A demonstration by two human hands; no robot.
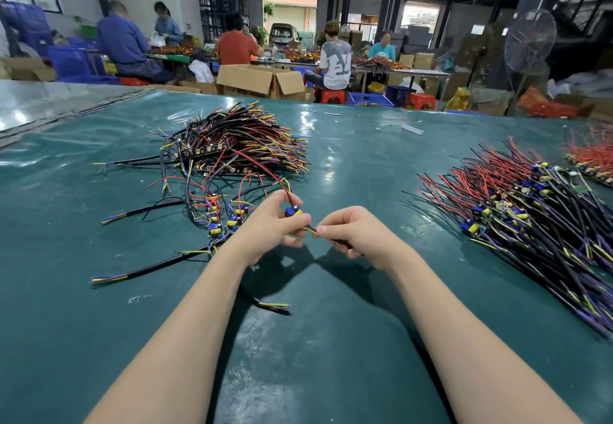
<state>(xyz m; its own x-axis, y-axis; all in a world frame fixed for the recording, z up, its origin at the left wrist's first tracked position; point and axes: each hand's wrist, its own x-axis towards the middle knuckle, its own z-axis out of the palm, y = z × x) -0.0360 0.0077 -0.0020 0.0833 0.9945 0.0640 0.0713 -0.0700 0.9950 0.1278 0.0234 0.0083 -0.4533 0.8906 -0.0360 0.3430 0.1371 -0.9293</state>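
- Two heaps of wired parts flank the fingers on the green table cover [331, 357]; the tangled wire heap [232, 145] lies beyond and to the left of the left fingers.
- Loose modules [217, 224] lie just left of the left fingers.
- Left hand [265, 229]: fingers curled, pinching the blue-and-yellow module [293, 212] at the fingertips. Its red wire [265, 168] runs from the fingers back into the tangled heap.
- Yellow and purple leads [311, 229] span the narrow gap between the two sets of fingertips.
- Right hand [360, 236]: thumb and forefinger pinch the leads, and the other fingers curl round a black cable [341, 242].
- Combed wire bundle [530, 218]: well right of the right fingers.
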